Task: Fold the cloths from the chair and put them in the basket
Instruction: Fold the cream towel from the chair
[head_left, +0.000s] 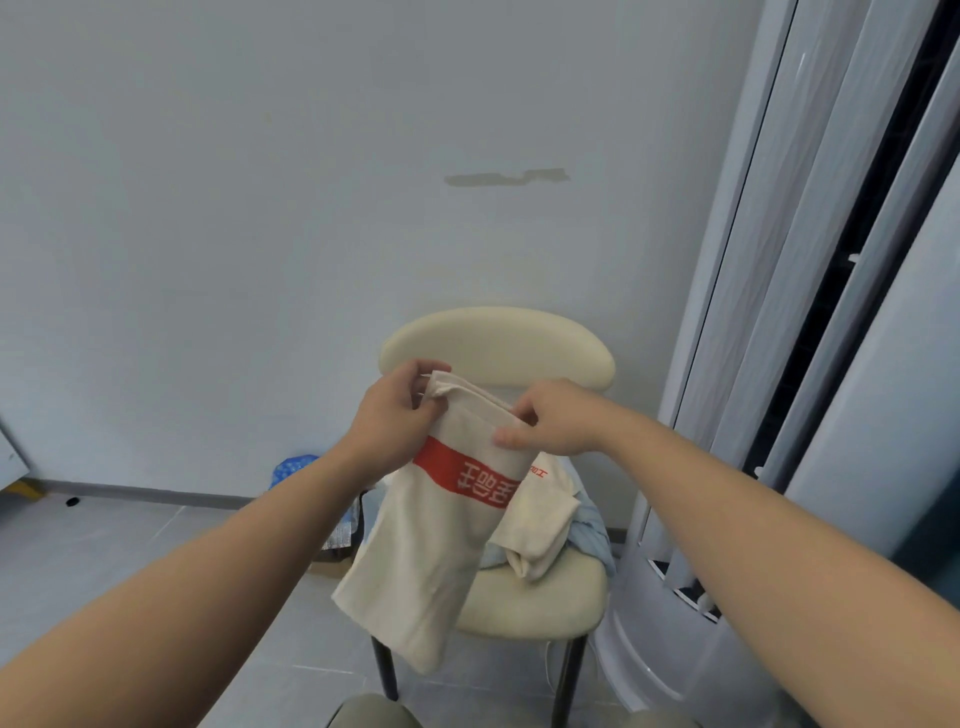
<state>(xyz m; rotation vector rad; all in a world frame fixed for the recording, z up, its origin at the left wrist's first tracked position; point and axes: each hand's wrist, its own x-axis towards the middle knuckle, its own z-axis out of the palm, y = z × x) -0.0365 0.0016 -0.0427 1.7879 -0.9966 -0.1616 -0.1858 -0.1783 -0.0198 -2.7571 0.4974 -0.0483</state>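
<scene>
A cream T-shirt (431, 540) with a red printed band hangs in the air in front of the cream chair (524, 597). My left hand (389, 415) grips its top left corner. My right hand (550, 421) pinches the top edge on the right. The shirt is folded lengthwise, and one sleeve droops onto the seat. A light blue cloth (589, 535) lies on the seat behind the shirt, mostly hidden. No basket is in view.
A tall white standing air conditioner (769, 364) stands right of the chair. A blue patterned bag (293, 470) and a box sit on the floor to the left, by the wall. A grey rounded object (374, 712) shows at the bottom edge.
</scene>
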